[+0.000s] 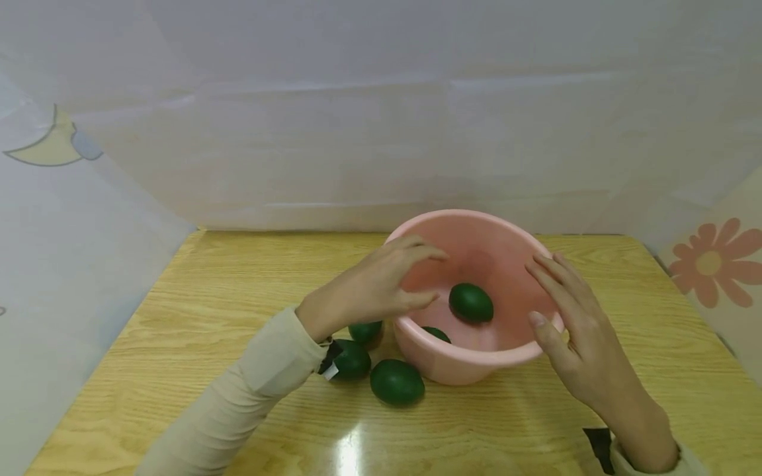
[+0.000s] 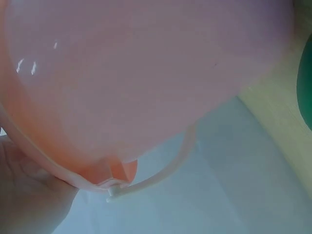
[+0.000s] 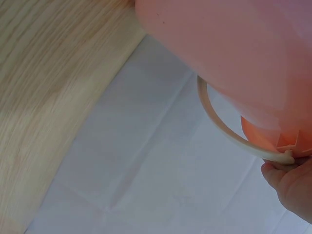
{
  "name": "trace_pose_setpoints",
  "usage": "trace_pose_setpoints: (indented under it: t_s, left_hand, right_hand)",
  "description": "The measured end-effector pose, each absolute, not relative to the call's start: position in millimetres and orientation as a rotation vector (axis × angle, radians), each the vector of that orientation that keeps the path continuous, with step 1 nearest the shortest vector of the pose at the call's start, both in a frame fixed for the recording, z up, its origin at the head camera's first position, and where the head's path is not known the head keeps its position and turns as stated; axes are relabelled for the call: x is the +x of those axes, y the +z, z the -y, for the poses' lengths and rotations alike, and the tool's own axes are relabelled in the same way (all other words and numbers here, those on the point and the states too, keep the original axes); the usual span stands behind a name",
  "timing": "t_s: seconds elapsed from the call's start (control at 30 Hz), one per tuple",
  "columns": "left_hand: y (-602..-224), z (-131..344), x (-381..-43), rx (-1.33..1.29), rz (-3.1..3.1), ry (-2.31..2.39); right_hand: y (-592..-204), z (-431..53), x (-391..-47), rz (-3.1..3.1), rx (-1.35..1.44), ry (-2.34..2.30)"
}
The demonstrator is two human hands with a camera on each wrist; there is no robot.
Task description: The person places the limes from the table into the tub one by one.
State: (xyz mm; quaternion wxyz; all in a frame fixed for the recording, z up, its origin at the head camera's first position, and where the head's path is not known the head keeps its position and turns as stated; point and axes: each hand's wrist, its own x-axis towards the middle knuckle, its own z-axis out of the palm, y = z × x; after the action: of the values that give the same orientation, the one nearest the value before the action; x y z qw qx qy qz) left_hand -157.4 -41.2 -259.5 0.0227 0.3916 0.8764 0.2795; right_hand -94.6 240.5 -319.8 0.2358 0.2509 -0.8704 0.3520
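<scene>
A pink bucket [image 1: 470, 362] stands on the wooden table with its mouth up. Inside it lie two smooth, dark green egg-shaped objects, one plainly visible [image 1: 471, 303] and one [image 1: 437, 334] partly hidden by the near rim. My left hand [image 1: 381, 281] reaches over the left rim, fingers and thumb loosely spread, nothing held between them. At the right rim is my right hand [image 1: 574, 324], its fingers extended along the edge and thumb apart. Both wrist views show the hands against the rim, beside the bucket's pale handle [image 3: 219, 122].
Left of the bucket, several more green egg-shaped objects [image 1: 397, 382] lie on the table [image 1: 238, 297], one partly behind my left wrist. A pale sheet [image 1: 357, 132] hangs behind the table's back edge. Printed sheets with a moon [image 1: 50, 147] and a flower [image 1: 708, 263] flank it.
</scene>
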Motion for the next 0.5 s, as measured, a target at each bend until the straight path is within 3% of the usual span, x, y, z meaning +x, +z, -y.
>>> trace_pose_setpoints:
  t_s: [0.5]
  left_hand:
    - [-260.6, 45.4, -155.2, 1.287, -2.756, 0.911]
  right_hand:
    - [-319.3, -241.0, -93.4, 2.400, 0.686, 0.967]
